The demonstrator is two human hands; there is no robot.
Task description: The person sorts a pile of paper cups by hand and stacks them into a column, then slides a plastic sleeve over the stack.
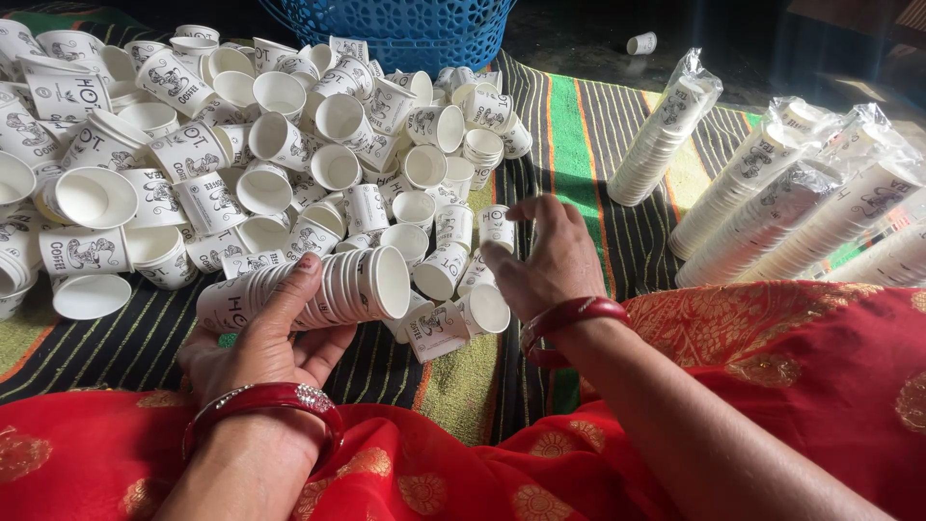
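Cradling a nested stack of white printed paper cups (309, 289) in the left hand (260, 352), fingers curled round it. Reaching the right hand (550, 260), open and empty, toward the loose cup heap (241, 135). Several plastic-wrapped cup sleeves (772, 203) lying done, most cups waiting.

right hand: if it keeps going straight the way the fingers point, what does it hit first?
The right hand points up-left into the loose heap. First contact is most likely the small white printed paper cup at its fingertips, with more cups behind it. Depth is unclear; the fingers may already touch it.
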